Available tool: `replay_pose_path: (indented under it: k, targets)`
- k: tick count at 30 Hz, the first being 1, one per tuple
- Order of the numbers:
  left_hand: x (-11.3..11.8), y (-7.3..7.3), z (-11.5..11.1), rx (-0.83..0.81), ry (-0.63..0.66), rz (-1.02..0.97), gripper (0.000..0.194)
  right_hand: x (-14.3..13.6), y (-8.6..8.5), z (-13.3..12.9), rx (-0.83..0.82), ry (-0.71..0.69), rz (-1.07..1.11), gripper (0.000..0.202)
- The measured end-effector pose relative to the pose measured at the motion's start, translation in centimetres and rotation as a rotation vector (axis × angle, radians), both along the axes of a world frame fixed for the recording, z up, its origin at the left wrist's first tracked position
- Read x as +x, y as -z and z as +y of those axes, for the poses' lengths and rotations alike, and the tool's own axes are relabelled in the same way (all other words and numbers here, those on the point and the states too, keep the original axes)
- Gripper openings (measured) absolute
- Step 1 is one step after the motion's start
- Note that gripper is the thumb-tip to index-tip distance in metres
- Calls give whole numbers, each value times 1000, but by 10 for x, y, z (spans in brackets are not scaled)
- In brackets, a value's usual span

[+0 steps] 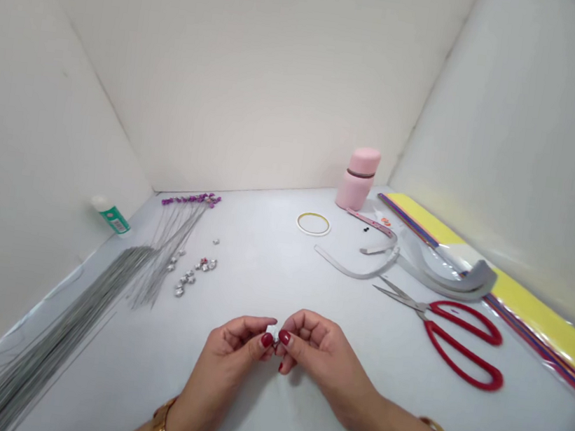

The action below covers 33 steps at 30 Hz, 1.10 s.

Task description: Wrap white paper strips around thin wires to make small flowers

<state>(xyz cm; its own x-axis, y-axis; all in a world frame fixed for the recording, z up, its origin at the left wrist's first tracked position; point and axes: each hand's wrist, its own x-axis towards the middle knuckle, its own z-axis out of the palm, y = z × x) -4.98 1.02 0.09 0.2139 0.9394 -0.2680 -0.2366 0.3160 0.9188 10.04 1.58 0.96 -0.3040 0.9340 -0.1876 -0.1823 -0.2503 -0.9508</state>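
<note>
Near the front of the table, my left hand pinches a small silvery-white folded piece between thumb and forefinger. My right hand meets it from the other side, its thumb and fingertips closed on the piece's right edge. Fingertips cover much of the piece, so its exact shape is hard to make out. Several similar small silver folded pieces lie loose to the left of my hands, one with a red spot.
Thin grey wires lie at the left, with purple-tipped wires behind and a green-white tube. To the right are red-handled scissors, pale strips, a tape roll, a pink bottle and yellow sheets.
</note>
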Motion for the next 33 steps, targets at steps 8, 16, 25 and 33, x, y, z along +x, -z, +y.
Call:
replay_pose_path:
  k: [8,16,25,33]
  targets:
    - [-1,0,0,15,-6,46,15,-1,-3,0,1,14,-46,13]
    - [-1,-1,-1,26,19,71,16,-1,-4,-2,45,46,-127,13]
    - [0,-3,0,51,38,75,14,0,-3,0,65,34,-8,20]
    - [1,-3,0,14,137,9,13,-2,1,0,29,26,87,27]
